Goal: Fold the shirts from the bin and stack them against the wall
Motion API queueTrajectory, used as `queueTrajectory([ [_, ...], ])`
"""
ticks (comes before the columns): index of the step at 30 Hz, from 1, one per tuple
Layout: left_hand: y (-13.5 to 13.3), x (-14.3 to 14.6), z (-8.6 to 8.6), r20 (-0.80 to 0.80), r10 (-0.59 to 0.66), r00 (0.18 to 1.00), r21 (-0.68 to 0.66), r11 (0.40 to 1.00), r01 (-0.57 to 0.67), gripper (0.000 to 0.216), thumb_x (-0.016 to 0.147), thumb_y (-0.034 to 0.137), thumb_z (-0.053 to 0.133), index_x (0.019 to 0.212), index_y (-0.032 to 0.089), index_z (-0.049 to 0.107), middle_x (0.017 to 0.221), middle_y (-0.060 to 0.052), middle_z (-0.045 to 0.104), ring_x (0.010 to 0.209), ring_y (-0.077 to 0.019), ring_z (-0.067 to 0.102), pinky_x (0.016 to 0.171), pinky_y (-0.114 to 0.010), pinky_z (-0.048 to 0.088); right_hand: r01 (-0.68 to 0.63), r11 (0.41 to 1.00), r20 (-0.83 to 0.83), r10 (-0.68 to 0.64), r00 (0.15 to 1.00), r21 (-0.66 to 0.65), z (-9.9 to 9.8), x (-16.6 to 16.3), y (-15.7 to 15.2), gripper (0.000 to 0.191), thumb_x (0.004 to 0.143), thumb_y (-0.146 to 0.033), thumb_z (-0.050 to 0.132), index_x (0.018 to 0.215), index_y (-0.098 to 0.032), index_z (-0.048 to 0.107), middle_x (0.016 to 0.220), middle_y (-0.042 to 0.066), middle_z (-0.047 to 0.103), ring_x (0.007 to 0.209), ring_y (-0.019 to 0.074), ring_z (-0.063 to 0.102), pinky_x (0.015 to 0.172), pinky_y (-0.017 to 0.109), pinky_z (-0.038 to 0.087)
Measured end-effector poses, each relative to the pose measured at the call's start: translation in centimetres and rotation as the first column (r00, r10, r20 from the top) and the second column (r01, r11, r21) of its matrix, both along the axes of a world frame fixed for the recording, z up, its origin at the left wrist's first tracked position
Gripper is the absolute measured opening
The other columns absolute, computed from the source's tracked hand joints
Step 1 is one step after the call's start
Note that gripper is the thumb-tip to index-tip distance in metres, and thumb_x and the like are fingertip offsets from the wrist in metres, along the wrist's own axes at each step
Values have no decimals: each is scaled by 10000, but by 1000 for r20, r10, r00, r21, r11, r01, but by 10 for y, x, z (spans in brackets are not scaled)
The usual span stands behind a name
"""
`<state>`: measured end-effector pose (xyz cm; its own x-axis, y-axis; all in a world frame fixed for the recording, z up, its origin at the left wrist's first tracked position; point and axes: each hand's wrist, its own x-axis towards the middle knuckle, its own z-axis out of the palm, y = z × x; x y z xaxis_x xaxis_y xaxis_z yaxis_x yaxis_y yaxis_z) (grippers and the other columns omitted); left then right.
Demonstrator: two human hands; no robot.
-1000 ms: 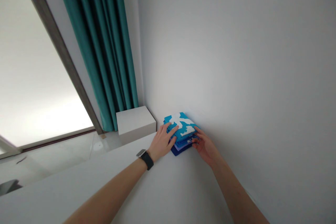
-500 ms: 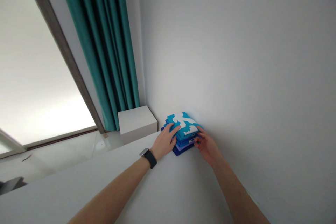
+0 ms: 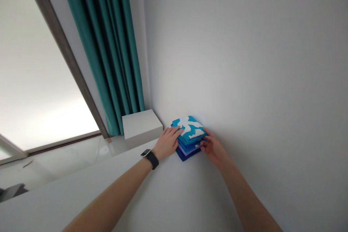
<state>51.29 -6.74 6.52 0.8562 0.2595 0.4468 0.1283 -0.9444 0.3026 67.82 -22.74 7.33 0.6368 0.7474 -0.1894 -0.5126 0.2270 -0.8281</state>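
Observation:
A small stack of folded cloths (image 3: 190, 134), teal with white patches on top and blue and purple layers beneath, lies on a white tabletop (image 3: 163, 195) against the wall. My left hand (image 3: 165, 143), with a dark watch on the wrist, rests against the stack's left side with fingers stretched over its top edge. My right hand (image 3: 213, 148) presses against the stack's right side, its fingers curled onto the lower layers.
A white wall (image 3: 244, 61) rises right behind the stack. A white box (image 3: 141, 125) stands past the table's far edge, below teal curtains (image 3: 108, 43). A bright window with a dark frame (image 3: 62, 54) fills the left, with glossy floor (image 3: 67, 156) beneath.
Both hands stay at the stack. My left hand has slid slightly back along its left side, and the stack looks more squared up against the wall.

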Motion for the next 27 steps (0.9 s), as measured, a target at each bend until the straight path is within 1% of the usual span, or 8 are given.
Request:
queueTrajectory([
  [2,7,5,0,41,26,999,-159,987,-19,509,862,125,446,1349,261,503,1414,-70,470,1278,-241,439,1110,-434,315,-8,1000,-27,7,1000,-7,2,3,2,435,720,-168,623,1138,-284,595,686,-66,608,517,93,576,396,183,419],
  [3,12,8,0,62,68,996,-281,958,-48,481,863,133,444,1322,246,531,1369,-82,497,1237,-233,474,1089,-408,345,-8,1000,-36,7,999,-7,2,4,3,418,724,-166,616,1126,-282,598,689,-64,610,514,91,572,389,179,413],
  [5,24,17,2,67,185,980,-523,843,-124,435,872,160,434,1286,208,560,1256,-100,555,1119,-208,551,1028,-358,407,1,1000,-47,-2,999,-2,3,5,4,396,731,-162,604,1109,-282,600,694,-62,611,507,87,565,374,170,401],
  [7,38,26,4,33,258,966,-626,759,-182,425,886,193,419,1289,183,551,1155,-103,601,979,-192,603,933,-335,467,9,1000,-54,-9,998,-1,2,5,5,400,734,-159,595,1114,-284,595,689,-61,605,501,86,560,359,164,390],
  [11,59,39,9,-43,242,969,-669,714,-207,344,882,242,456,1179,177,618,941,-61,665,749,-156,615,733,-271,504,0,1000,-54,0,999,-2,4,4,5,441,742,-153,586,1158,-296,574,668,-64,584,477,82,543,324,148,347],
  [16,67,45,13,-124,231,965,-684,685,-252,236,885,299,494,994,160,650,778,-34,648,629,-138,571,557,-217,448,-54,998,-34,53,998,-27,9,3,6,413,775,-158,556,1172,-270,573,630,-65,552,451,84,526,300,154,333],
  [20,68,49,16,-178,234,956,-691,662,-291,201,884,348,532,901,169,622,722,-21,630,598,-135,553,507,-207,410,-80,996,-30,79,996,-45,9,3,6,413,807,-155,521,1207,-251,564,598,-63,531,439,82,517,297,150,324],
  [27,66,49,25,-252,206,945,-751,575,-326,228,897,421,527,905,194,544,706,-6,608,542,-128,562,435,-194,366,-122,992,26,123,992,-30,2,5,4,461,824,-205,550,1280,-263,530,587,-70,521,452,86,529,305,156,333],
])
